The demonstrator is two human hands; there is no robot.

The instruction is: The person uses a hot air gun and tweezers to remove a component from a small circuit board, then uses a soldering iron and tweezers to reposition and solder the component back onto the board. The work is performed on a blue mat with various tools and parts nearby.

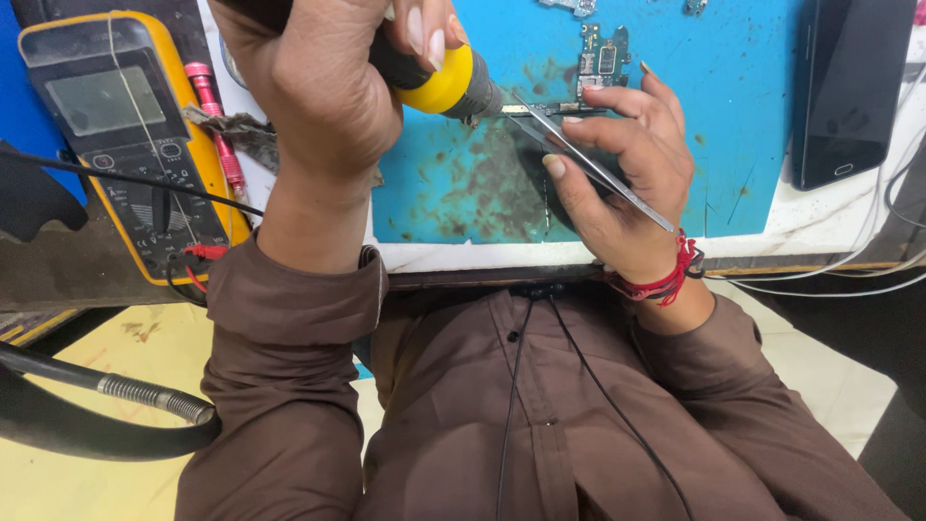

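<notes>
Left hand (323,92) is wrapped tight around a black-and-yellow hot-air tool (439,82), fingers curled over the grip, nozzle pointing right at a small circuit board (559,109). Right hand (622,178) pinches a pair of metal tweezers (593,169) between thumb and fingers; the tweezer tips meet the board just beside the nozzle. So the board sits between the two hands, at the far fingertips of the right hand, touching the tweezers (whether the nozzle touches it, cannot tell).

The board lies on a blue work mat (743,116), stained dark near the middle. Another circuit board (603,53) lies farther on the mat, just beyond the right hand's fingertips. A black phone (849,92) rests screen-up at the mat's right edge, well apart from the hands. On the left, a yellow multimeter (121,135) lies flat with black and red leads plugged in, a pink screwdriver (217,121) just beside it. A red thread bracelet (666,275) circles the right wrist. A flexible black hose (106,405) curves near the left sleeve, low left. No containers visible.
</notes>
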